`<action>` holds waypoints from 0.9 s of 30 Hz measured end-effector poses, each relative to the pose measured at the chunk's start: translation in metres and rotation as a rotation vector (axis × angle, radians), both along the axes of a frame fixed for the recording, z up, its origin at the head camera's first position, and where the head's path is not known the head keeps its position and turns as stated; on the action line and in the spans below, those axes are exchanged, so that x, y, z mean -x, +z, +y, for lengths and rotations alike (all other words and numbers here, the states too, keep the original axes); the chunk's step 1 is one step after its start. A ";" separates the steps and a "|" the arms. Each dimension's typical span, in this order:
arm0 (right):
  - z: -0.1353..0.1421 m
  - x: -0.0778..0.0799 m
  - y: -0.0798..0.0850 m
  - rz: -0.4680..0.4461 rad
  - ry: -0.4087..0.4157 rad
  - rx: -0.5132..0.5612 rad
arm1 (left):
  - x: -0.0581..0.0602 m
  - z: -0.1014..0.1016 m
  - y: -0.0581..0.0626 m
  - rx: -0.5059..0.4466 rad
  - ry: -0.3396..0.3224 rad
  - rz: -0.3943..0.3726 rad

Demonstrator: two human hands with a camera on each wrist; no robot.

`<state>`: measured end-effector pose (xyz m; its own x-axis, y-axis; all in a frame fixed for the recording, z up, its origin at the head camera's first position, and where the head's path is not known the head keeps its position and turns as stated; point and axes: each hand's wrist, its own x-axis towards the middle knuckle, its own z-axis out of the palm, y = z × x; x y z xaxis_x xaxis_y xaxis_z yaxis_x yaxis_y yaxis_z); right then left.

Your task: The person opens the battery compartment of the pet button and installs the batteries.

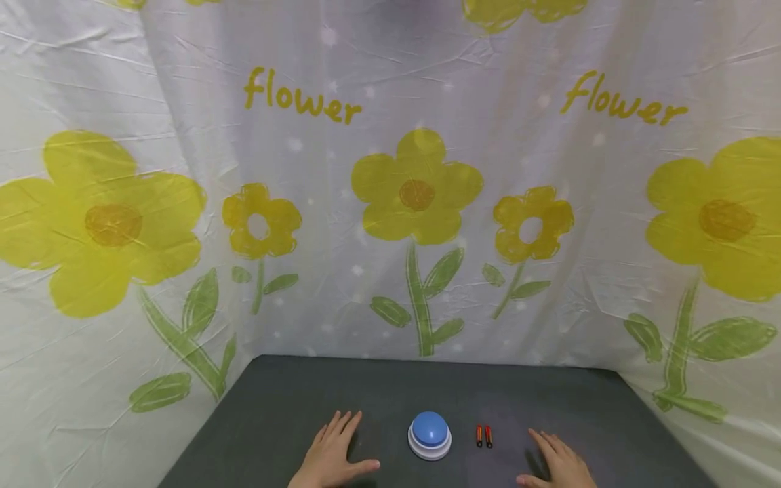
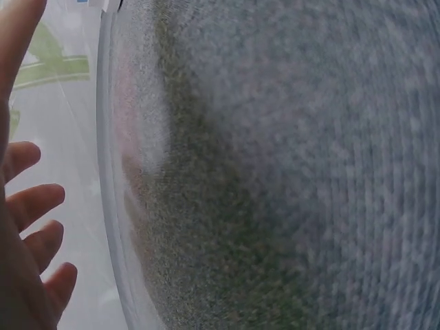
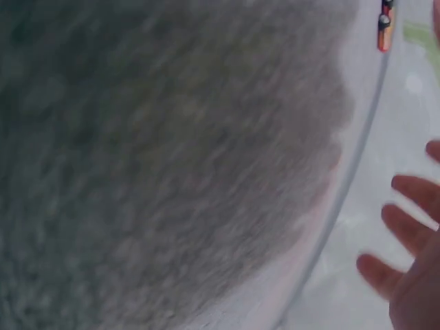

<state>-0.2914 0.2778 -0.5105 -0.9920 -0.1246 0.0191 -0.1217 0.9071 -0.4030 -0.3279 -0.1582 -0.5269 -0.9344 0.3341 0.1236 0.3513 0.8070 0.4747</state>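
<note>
One left hand (image 1: 332,453), one right hand (image 1: 560,464), one button (image 1: 430,430), two batteries (image 1: 479,436), one table (image 1: 366,386), five printed flowers (image 1: 417,195) with stems, two "flower" captions (image 1: 312,104), plus cropped petals (image 1: 497,12) up top, count is unclear.

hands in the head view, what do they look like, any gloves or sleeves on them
The left hand and right hand are both bare: no gloves, rings or markings show. They are ordinary human hands with slender fingers and rounded fingertips. No sleeve, strap or cable shows either; most of each arm is out of frame, so clothing cannot be told.
</note>
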 end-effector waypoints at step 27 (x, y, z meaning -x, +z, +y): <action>-0.097 0.005 -0.007 0.092 0.195 0.410 | -0.005 0.051 0.009 -0.190 -0.046 -0.070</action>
